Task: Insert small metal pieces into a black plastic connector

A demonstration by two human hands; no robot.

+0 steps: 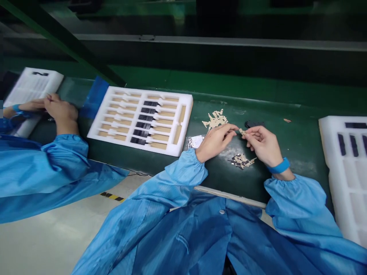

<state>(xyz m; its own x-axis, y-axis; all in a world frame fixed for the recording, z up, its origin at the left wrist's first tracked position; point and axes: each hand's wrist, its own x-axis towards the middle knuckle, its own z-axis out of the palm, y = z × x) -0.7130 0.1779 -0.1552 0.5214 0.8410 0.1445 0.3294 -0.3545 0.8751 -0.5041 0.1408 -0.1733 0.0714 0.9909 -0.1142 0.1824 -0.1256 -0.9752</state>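
Right of frame centre, the right hand (262,144) pinches a tan piece (242,131), likely light, stiff and best held by its edges; whether the left hand (217,138) also grips it is unclear.

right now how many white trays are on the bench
3: the middle tray, beyond the left hand; the right tray, cut off by the frame; the far-left tray, partly behind a co-worker's hands. Others could be hidden.

Green long worktop (304,152): smooth, semi-gloss, scuffed. White slotted foam-like tray (187,101): matt. Blue cloth sleeve (299,194): creased, slight sheen. Small clear plastic bag (196,141): glossy. Thin cream flat pieces (216,120): smooth, matt.
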